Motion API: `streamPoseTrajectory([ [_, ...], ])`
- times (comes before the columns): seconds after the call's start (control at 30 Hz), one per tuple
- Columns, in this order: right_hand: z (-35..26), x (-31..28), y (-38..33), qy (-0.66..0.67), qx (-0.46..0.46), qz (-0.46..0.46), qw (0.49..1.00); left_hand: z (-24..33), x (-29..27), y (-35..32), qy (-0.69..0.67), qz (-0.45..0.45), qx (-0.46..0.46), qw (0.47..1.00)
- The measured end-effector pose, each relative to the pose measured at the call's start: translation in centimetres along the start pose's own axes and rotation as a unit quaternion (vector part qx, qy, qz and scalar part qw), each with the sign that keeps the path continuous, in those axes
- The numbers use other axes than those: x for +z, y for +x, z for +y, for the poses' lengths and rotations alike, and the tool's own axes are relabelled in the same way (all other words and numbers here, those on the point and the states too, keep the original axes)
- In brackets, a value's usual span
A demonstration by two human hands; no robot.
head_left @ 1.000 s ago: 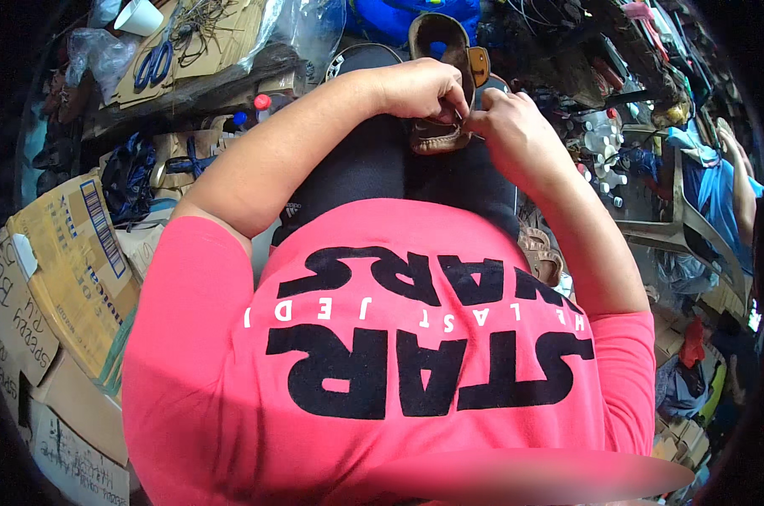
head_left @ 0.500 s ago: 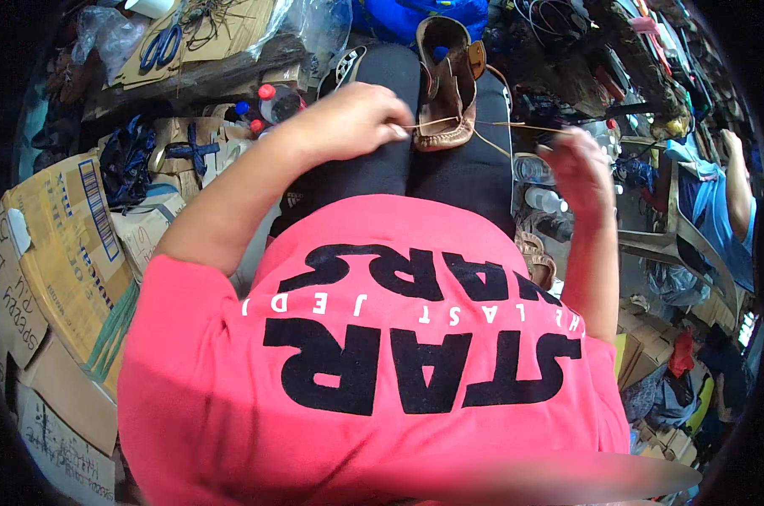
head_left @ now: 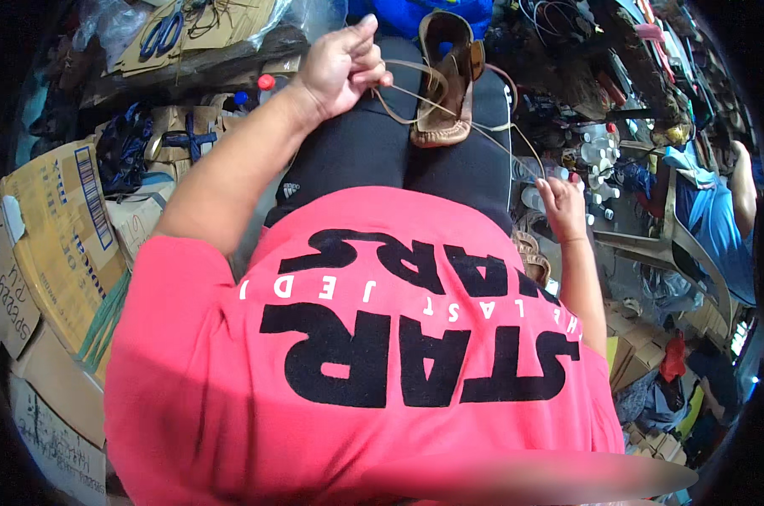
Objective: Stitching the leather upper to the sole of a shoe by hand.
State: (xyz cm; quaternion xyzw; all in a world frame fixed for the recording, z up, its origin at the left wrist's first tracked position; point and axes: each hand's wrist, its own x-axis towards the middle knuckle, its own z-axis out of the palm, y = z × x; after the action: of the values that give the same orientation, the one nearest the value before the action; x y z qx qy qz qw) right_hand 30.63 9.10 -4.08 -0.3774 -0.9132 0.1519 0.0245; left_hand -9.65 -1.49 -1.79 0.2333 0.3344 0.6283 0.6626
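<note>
A brown leather moccasin shoe (head_left: 446,101) rests upright on my thighs, its stitched toe toward me. Tan thread (head_left: 438,104) runs out from the shoe on both sides and makes loose loops over its left side. My left hand (head_left: 344,67) is raised left of the shoe, fingers curled and closed on the thread. Lower down on the right, my right hand (head_left: 564,204) pinches the other stretch of thread between its fingertips. Neither hand touches the shoe itself.
Cardboard boxes (head_left: 66,223) stand at my left. Blue-handled scissors (head_left: 163,35) lie on cardboard at the far left. Plastic bottles (head_left: 597,150) cluster at right, near a chair frame (head_left: 681,232). Beyond it, a person in a blue top (head_left: 715,223) is partly visible. More moccasins (head_left: 529,257) lie beside my right thigh.
My left hand has moved up and away from me, turning over. My right hand has come down toward me. The thread went from nearly straight to slack, looping left of the shoe.
</note>
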Motion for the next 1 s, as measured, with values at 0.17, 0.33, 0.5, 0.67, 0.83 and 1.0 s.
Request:
streamPoseTrajectory([
  [0.17,3.4,1.6,-2.6,0.501,0.258,-0.068,0.823,2.3,-0.7,0.7,0.215,0.02,0.051,0.975],
  [0.33,0.1,-2.9,-0.1,0.446,0.251,0.12,0.851,2.7,-2.1,1.6,0.569,0.07,0.115,0.811],
  [0.5,-8.0,-5.9,7.4,0.203,-0.114,0.063,0.971,-2.9,4.2,4.7,0.658,-0.099,0.18,0.725],
  [0.67,-10.7,-4.3,10.2,0.078,-0.212,-0.061,0.972,-3.7,4.3,7.2,0.64,-0.136,0.166,0.738],
  [0.83,-9.8,-3.5,9.1,0.156,-0.197,-0.093,0.963,-4.1,4.7,7.1,0.634,-0.16,0.133,0.745],
  [1.0,-9.2,-4.7,5.6,0.216,-0.09,-0.086,0.968,-3.8,4.7,7.1,0.641,-0.136,0.122,0.746],
])
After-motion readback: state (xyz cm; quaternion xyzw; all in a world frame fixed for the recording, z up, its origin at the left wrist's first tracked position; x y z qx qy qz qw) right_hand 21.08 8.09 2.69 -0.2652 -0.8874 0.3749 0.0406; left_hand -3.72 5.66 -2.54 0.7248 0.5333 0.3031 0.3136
